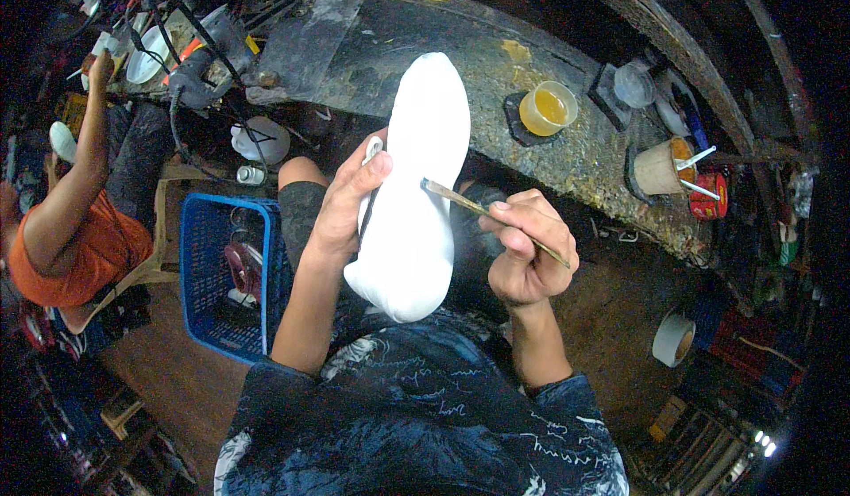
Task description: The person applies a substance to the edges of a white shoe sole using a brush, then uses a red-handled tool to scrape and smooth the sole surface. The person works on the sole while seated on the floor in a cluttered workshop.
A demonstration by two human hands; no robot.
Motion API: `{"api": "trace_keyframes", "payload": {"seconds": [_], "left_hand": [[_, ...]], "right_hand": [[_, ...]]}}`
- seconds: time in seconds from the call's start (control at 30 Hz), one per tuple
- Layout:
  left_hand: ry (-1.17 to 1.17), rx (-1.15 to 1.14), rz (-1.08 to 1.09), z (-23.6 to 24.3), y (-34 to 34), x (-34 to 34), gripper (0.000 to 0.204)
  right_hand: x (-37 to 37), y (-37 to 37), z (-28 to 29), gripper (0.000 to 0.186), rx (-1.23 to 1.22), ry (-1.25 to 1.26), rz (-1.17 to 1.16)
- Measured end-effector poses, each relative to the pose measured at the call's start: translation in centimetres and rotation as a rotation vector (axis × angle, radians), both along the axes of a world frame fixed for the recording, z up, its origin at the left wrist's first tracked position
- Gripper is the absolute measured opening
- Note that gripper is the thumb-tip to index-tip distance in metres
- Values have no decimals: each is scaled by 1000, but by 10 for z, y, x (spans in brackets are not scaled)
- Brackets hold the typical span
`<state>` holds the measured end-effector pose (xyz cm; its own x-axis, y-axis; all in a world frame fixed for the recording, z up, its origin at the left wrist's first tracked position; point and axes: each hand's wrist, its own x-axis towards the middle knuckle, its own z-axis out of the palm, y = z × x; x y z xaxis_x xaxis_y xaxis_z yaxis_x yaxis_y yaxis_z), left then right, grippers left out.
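Basket of blue perforated plastic (204, 270) stands left of a white, foot-shaped form (416, 133), clasped in the left hand (347, 199); a slender, tan-handled brush (469, 202) slants onto it, pinched in the right hand (529, 250) at the form's right; beyond, a translucent cup (569, 99) holds yellow liquid (547, 107).

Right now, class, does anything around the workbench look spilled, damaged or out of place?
Yes: the workbench has yellowish, crusted residue along its near edge at right, which looks like old drips, unlike the darker surface at left. The cup of yellow liquid stands upright.
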<state>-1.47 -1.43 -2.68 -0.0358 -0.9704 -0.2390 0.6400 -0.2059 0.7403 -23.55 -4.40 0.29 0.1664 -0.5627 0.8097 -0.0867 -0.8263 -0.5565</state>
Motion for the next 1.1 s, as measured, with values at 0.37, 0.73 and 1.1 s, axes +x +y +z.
{"api": "trace_keyframes", "payload": {"seconds": [0.37, 0.73, 1.1], "left_hand": [[-23, -43, -35, -1, 2, -3, 71], [190, 49, -70, -26, 5, 7, 80], [446, 125, -201, -48, 8, 25, 79]], "right_hand": [[3, -9, 4, 33, -17, -80, 0], [-6, 23, 5, 7, 184, -3, 138], [14, -22, 13, 25, -90, 95, 216]]}}
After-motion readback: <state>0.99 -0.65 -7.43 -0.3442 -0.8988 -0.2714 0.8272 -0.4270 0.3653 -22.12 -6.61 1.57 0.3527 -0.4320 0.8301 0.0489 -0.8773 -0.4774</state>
